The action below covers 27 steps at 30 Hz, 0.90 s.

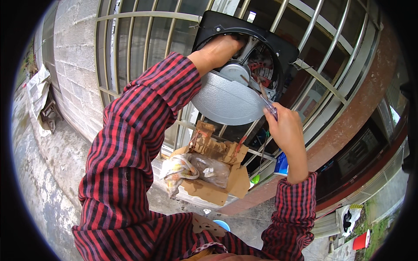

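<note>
While the right hand (pixel 285 123) clutches a purple-handled tool (pixel 272 111), keep it off the left hand (pixel 220 50), whose grip is untellable inside the black housing (pixel 285 48)

A grey block wall (pixel 72 48) is standing at ten o'clock, a pale sheet (pixel 40 87) is drooping at nine, a red container (pixel 359 242) is sitting at four.

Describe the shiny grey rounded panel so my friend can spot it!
Find the shiny metal window bars, then the black housing with a round opening among them. The grey rounded panel extends below that opening, broad and pebbly unlike the thin bars.
</note>
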Tool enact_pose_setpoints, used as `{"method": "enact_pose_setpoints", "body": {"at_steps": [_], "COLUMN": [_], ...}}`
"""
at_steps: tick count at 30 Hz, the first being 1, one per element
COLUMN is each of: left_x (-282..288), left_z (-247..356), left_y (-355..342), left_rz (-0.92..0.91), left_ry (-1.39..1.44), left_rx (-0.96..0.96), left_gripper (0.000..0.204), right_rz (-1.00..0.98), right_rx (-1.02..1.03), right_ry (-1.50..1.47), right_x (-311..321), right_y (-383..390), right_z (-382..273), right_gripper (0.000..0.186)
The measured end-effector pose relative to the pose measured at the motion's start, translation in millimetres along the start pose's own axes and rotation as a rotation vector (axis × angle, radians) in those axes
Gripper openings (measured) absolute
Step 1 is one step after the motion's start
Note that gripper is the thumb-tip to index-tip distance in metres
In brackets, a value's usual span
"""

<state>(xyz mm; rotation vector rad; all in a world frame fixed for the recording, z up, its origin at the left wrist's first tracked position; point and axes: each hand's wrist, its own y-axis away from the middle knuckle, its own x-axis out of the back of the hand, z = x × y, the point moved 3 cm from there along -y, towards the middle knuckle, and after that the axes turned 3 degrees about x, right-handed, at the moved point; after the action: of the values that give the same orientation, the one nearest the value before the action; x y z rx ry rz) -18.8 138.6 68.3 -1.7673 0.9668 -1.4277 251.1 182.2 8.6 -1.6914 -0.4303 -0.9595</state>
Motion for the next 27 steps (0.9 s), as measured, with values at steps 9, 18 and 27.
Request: {"method": "enact_pose_setpoints", "body": {"at_steps": [9, 18, 27], "left_x": [-1.2, -7.5, -9.9], "left_z": [1.6, -1.8, -13.4], "left_y": [5.6, 3.5, 7.7], "left_rz": [0.047, -0.113, -0.034], "left_ry": [-0.046, -0.223, -0.053], "left_rx": [-0.014, 0.039, 0.161], "left_gripper": [0.021, 0.028, 0.026], "right_rz": [-0.033, 0.059, 0.019], "right_rx": [-0.014, 0.076, 0.106], "right_ry": [0.125, -0.009, -0.055], "right_x": [11.5, 3.9, 9.4], "right_y": [4.5, 9.2, 4.3], "right_z": [-1.4, 9.3, 16.0], "right_gripper": [0.026, 0.025, 0.025]}}
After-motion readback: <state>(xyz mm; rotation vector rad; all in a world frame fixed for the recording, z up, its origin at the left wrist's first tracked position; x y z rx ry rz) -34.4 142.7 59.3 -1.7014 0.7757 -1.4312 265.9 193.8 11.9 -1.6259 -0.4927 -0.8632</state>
